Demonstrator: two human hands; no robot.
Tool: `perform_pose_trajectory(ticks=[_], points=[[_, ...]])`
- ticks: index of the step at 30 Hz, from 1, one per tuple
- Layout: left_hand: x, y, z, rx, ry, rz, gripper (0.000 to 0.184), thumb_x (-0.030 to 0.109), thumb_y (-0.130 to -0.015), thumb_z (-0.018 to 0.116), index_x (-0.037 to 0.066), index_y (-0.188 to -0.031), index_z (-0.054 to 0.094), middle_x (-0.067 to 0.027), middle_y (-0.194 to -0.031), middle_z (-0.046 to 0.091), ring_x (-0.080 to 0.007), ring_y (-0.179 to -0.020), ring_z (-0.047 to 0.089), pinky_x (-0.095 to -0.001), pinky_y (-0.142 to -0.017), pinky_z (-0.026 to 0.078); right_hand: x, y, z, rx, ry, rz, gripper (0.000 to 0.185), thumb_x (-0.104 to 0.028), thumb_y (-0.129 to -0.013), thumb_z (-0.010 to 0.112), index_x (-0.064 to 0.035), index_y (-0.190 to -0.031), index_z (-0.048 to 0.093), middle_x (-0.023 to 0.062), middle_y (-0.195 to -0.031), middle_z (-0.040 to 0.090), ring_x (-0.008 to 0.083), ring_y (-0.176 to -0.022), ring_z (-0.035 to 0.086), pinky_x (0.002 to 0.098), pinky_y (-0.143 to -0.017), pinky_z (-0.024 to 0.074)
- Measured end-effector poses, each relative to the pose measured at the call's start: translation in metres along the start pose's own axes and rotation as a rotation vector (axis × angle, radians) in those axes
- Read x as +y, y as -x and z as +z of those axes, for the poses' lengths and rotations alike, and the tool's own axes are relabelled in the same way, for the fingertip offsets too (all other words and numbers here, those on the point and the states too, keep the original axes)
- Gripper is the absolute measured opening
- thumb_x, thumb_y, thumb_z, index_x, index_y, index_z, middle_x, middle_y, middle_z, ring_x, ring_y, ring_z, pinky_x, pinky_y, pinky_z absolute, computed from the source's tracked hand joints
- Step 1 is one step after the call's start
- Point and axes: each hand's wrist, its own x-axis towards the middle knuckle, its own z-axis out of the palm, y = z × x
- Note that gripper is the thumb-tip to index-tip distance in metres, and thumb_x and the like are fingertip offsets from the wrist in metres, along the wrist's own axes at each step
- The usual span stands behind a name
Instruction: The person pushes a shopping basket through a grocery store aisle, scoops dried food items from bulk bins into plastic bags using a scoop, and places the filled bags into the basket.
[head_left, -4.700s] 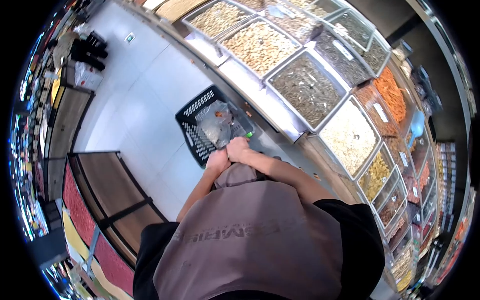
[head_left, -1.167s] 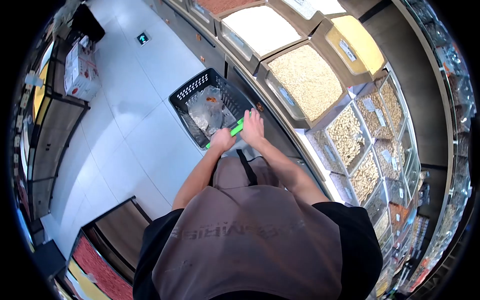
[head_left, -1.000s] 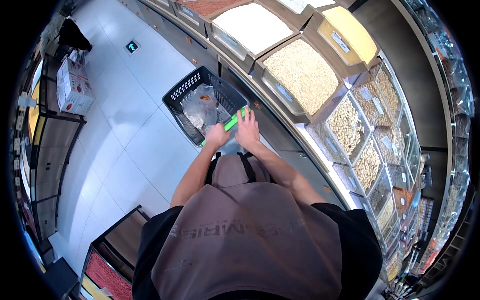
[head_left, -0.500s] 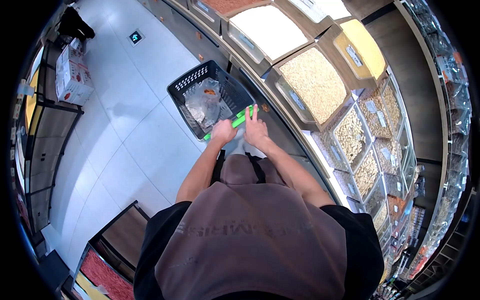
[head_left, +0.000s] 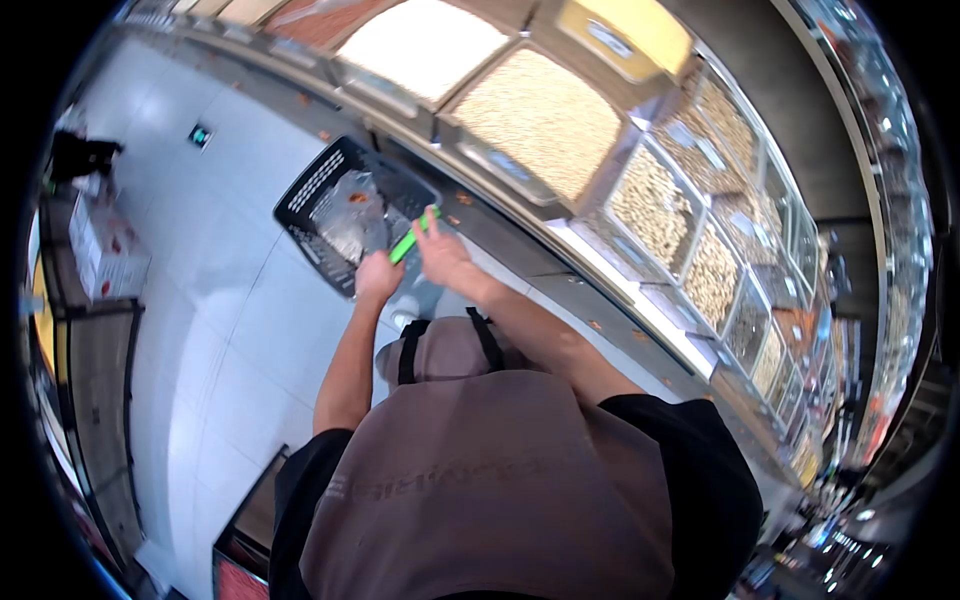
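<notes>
A dark shopping basket (head_left: 312, 180) hangs or stands before me beside the counter; I cannot tell whether it touches the floor. Inside lie clear plastic bags (head_left: 350, 215) with pale contents and a small orange patch. My left hand (head_left: 377, 275) is closed round the near end of the basket's green handle (head_left: 404, 246). Farther along, my right hand (head_left: 444, 254) grips the same handle, two of its fingers stretched over the green bar.
Along the right runs a counter (head_left: 560, 232) of open bins with white grains, oat-coloured flakes (head_left: 540, 115) and peanuts in shells (head_left: 652, 205). White cartons (head_left: 105, 245) stand by a shelf at left. Pale floor tiles (head_left: 245, 330) lie between.
The view has turned, so the counter slants more across the top. Basket and both hands appear farther left, with the hands still on the green handle.
</notes>
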Motion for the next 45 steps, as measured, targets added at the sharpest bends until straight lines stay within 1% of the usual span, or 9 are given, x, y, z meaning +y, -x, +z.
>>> perform_pose_trajectory(ticks=[11, 12, 15, 16, 20, 25, 27, 35, 45], points=[[0.016, 0.056, 0.062, 0.069, -0.203, -0.035, 0.030, 0.030, -0.079, 0.068, 0.010, -0.101, 0.072, -0.0218, -0.095, 0.070, -0.0397, -0.092, 0.068, -0.0483, -0.084, 0.054, 0.067, 0.064, 0.038, 0.007, -0.181, -0.245, 0.077, -0.006, -0.076, 0.064, -0.0120, -0.147, 0.034, 0.0312, -0.155, 0.020, 0.0419, -0.110, 0.061, 0.0473, -0.093, 0.0487], [0.023, 0.065, 0.073, 0.066, -0.193, -0.064, 0.030, 0.029, -0.079, 0.068, 0.009, -0.101, 0.072, -0.0219, -0.095, 0.070, -0.0399, -0.092, 0.068, -0.0484, -0.084, 0.054, 0.078, 0.070, 0.042, 0.015, -0.236, -0.255, 0.071, -0.006, -0.077, 0.064, -0.0111, -0.143, 0.039, 0.0300, -0.150, 0.030, 0.0420, -0.108, 0.062, 0.0483, -0.091, 0.0487], [0.044, 0.096, 0.103, 0.070, -0.188, -0.118, 0.029, 0.029, -0.079, 0.068, 0.008, -0.098, 0.071, -0.0224, -0.094, 0.070, -0.0402, -0.091, 0.067, -0.0489, -0.084, 0.054, 0.111, 0.084, 0.048, -0.060, -0.218, -0.302, 0.067, -0.006, -0.077, 0.064, -0.0104, -0.139, 0.040, 0.0273, -0.144, 0.039, 0.0420, -0.105, 0.063, 0.0499, -0.089, 0.0485], [0.050, 0.105, 0.114, 0.065, -0.190, -0.127, 0.030, 0.029, -0.078, 0.068, 0.008, -0.100, 0.072, -0.0228, -0.095, 0.070, -0.0404, -0.091, 0.067, -0.0491, -0.084, 0.054, 0.124, 0.094, 0.053, 0.030, -0.196, -0.342, 0.059, -0.007, -0.077, 0.064, -0.0086, -0.132, 0.046, 0.0230, -0.132, 0.049, 0.0409, -0.102, 0.064, 0.0509, -0.086, 0.0498], [0.087, 0.138, 0.157, 0.060, -0.144, -0.199, 0.033, 0.028, -0.078, 0.067, 0.008, -0.105, 0.072, -0.0238, -0.096, 0.069, -0.0411, -0.091, 0.067, -0.0492, -0.084, 0.054, 0.159, 0.119, 0.062, 0.049, -0.180, -0.382, 0.039, -0.009, -0.077, 0.064, -0.0026, -0.113, 0.052, 0.0194, -0.114, 0.056, 0.0366, -0.090, 0.067, 0.0479, -0.075, 0.0555], [0.144, 0.170, 0.194, 0.113, -0.071, -0.253, 0.032, 0.026, -0.078, 0.068, 0.007, -0.103, 0.072, -0.0236, -0.094, 0.070, -0.0411, -0.090, 0.068, -0.0492, -0.082, 0.054, 0.214, 0.148, 0.065, 0.238, -0.118, -0.520, 0.027, -0.011, -0.077, 0.063, -0.0016, -0.102, 0.055, 0.0188, -0.104, 0.059, 0.0370, -0.076, 0.068, 0.0475, -0.063, 0.0554], [0.160, 0.179, 0.205, 0.125, 0.010, -0.230, 0.030, 0.027, -0.079, 0.068, 0.004, -0.098, 0.071, -0.0249, -0.092, 0.069, -0.0425, -0.091, 0.067, -0.0505, -0.082, 0.053, 0.229, 0.157, 0.060, 0.164, -0.102, -0.503, 0.029, -0.010, -0.076, 0.063, -0.0014, -0.102, 0.055, 0.0193, -0.104, 0.058, 0.0366, -0.077, 0.068, 0.0478, -0.062, 0.0549], [0.178, 0.195, 0.250, 0.046, 0.156, -0.078, 0.034, 0.029, -0.080, 0.068, -0.003, -0.092, 0.068, -0.0284, -0.088, 0.068, -0.0467, -0.090, 0.065, -0.0504, -0.079, 0.052, 0.259, 0.183, 0.072, 0.248, -0.134, -0.410, 0.035, -0.011, -0.072, 0.071, -0.0014, -0.101, 0.056, 0.0179, -0.107, 0.056, 0.0365, -0.084, 0.067, 0.0458, -0.070, 0.0557], [0.216, 0.283, 0.317, 0.166, 0.025, -0.070, 0.035, 0.036, -0.079, 0.067, 0.004, -0.094, 0.068, -0.0228, -0.090, 0.070, -0.0437, -0.087, 0.067, -0.0529, -0.079, 0.054, 0.306, 0.303, 0.102, 0.219, -0.137, -0.284, 0.030, -0.010, -0.076, 0.064, -0.0041, -0.104, 0.054, 0.0184, -0.105, 0.056, 0.0410, -0.091, 0.065, 0.0495, -0.078, 0.0552]])
